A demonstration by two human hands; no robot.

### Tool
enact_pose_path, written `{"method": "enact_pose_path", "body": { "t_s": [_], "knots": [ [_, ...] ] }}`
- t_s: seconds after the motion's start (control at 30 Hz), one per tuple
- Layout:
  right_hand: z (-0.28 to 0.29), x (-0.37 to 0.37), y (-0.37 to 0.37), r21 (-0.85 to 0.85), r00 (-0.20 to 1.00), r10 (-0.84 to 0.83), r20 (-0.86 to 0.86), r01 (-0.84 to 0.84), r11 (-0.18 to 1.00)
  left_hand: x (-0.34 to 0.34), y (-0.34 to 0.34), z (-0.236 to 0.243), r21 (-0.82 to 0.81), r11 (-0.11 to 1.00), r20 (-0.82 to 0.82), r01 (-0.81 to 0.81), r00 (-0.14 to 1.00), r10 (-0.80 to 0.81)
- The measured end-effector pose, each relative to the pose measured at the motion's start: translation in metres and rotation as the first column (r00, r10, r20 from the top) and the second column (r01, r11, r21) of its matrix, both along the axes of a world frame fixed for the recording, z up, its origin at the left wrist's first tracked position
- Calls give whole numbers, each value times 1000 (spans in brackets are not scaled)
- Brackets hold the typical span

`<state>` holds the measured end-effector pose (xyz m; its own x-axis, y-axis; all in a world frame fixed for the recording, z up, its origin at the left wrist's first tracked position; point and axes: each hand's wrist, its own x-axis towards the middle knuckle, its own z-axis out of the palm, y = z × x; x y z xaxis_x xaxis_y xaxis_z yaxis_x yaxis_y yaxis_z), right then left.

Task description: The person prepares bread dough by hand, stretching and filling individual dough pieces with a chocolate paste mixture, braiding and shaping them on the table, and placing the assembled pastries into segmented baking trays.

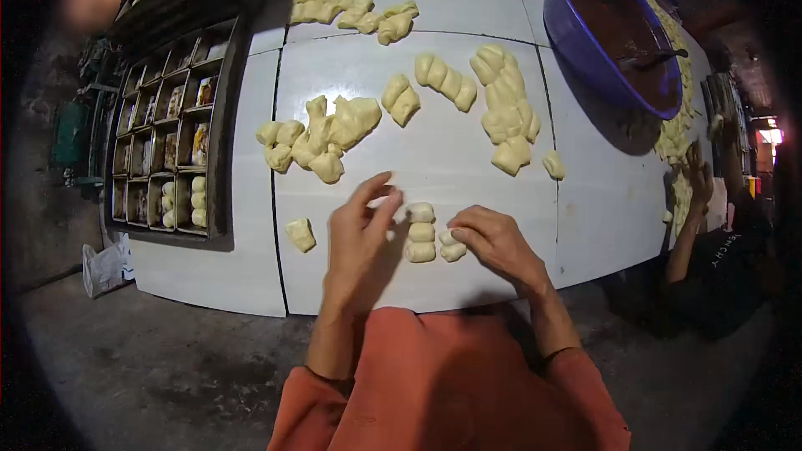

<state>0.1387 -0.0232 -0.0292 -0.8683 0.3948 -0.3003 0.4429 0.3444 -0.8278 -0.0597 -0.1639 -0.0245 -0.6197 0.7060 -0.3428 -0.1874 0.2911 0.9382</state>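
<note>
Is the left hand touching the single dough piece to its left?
Apart: the head view shows white tabletop between the left hand and the dough piece.

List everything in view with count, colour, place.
table: one, white, centre
divided trays: two, dark, left
rolled dough: at least four rows, pale, two lower centre, two in nearer tray
dough chunks: many, pale yellow, tabletop
dough heap: one, pale, right
basin: one, purple, upper right
bag: one, whitish, left
machine: one, green, left
co-worker: one, dark clothing, right
floor: one, grey, below
shirt: one, rust, bottom
left hand: one, bare, beside rolls
right hand: one, bare, touching rolls
</note>
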Motion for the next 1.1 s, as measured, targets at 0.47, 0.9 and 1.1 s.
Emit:
{"method": "enact_pose_path", "body": {
  "t_s": [0.47,0.9,1.1],
  "knots": [
    [10,-7,-35,180,982,-188,-7,186,966,-48,-104,-17,-360,853,-522,-378,839,152],
    [19,-70,-52,-604,954,-249,-168,100,790,-4,-46,19,205,979,266,5,962,-60],
    [13,-59,-28,-724,838,-532,-122,292,625,9,-7,19,243,970,223,-1,973,-54]
  ]
}}
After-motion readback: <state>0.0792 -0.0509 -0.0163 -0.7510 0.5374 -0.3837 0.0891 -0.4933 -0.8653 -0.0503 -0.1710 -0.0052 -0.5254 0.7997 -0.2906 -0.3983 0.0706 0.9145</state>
